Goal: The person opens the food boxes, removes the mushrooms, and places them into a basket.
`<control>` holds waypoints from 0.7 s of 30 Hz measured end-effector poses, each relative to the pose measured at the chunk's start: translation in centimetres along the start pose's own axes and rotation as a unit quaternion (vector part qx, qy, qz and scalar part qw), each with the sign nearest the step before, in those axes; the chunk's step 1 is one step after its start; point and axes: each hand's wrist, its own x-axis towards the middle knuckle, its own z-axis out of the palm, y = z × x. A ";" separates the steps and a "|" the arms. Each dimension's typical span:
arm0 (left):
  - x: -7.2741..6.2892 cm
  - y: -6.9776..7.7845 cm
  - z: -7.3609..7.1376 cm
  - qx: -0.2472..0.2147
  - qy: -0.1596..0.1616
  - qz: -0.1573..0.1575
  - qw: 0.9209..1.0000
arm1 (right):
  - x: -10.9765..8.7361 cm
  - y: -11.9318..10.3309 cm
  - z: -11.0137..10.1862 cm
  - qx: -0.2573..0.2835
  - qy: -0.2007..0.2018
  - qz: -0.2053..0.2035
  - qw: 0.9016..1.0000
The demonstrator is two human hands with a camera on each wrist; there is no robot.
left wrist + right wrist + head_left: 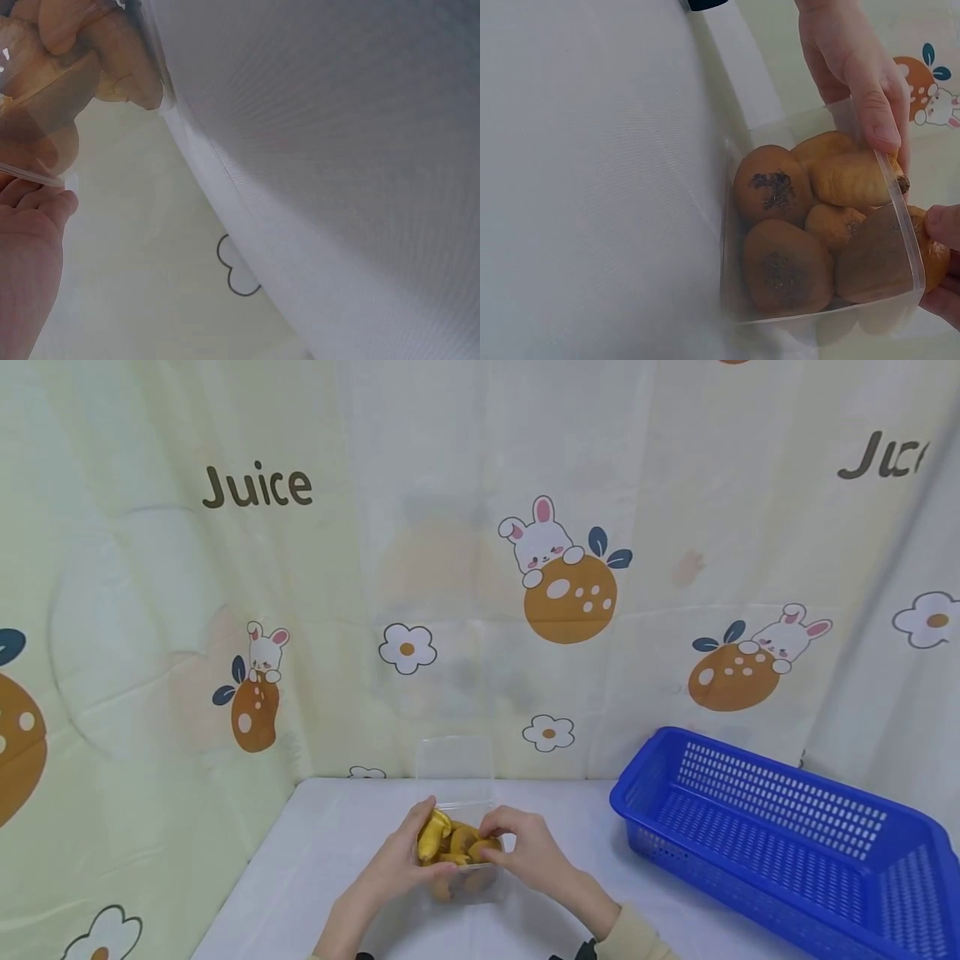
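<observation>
A clear plastic box full of fruit-like pieces stands on the white table. A yellow banana-shaped piece lies at its left. Several rounded brown pieces, some with dark rough patches, show through the wall in the right wrist view. My left hand grips the box at its left side, thumb along the near rim and fingers on the far side. At the right rim my right hand pinches a rounded yellow-brown piece between thumb and fingers. Part of that piece is hidden by the hand.
A clear lid-like flap stands up behind the box. To the right sits a large blue perforated basket, angled on the white table. Behind the table hangs a printed curtain.
</observation>
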 end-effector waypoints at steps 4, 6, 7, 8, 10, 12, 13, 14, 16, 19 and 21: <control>0.0 0.1 0.0 0.001 0.000 0.000 1.000 | 0.0 0.0 0.0 -0.015 -0.001 0.004 1.000; 0.0 0.1 0.0 0.001 0.000 0.002 1.000 | -0.1 0.1 0.0 -0.020 0.000 0.004 1.000; 0.0 0.1 0.0 0.001 0.000 0.002 1.000 | -0.1 0.2 0.0 -0.022 0.000 0.003 1.000; 0.0 0.1 0.0 0.001 0.000 0.003 1.000 | -0.1 0.2 0.0 -0.025 0.000 0.003 1.000; 0.0 0.1 0.0 0.002 0.000 0.002 1.000 | -0.2 0.3 0.1 -0.029 0.001 0.002 1.000; 0.0 0.0 0.1 0.004 0.001 0.005 1.000 | -0.3 0.3 0.1 -0.031 -0.001 0.004 1.000; 0.0 0.0 0.1 0.004 0.002 0.006 1.000 | -0.3 0.2 0.0 -0.031 -0.003 0.006 0.999; 0.0 0.0 0.1 0.005 0.002 0.007 1.000 | -0.2 0.2 0.1 -0.034 -0.006 0.009 0.999; 0.0 0.0 0.1 0.004 0.001 0.009 1.000 | -0.1 0.1 0.0 -0.037 -0.017 0.016 0.999; 0.0 0.0 0.1 0.003 0.000 0.010 1.000 | 0.2 -0.3 0.0 -0.045 -0.039 0.028 0.998; 0.0 0.0 0.1 0.005 -0.001 0.009 1.000 | 0.4 -0.5 -0.1 -0.050 -0.054 0.033 0.997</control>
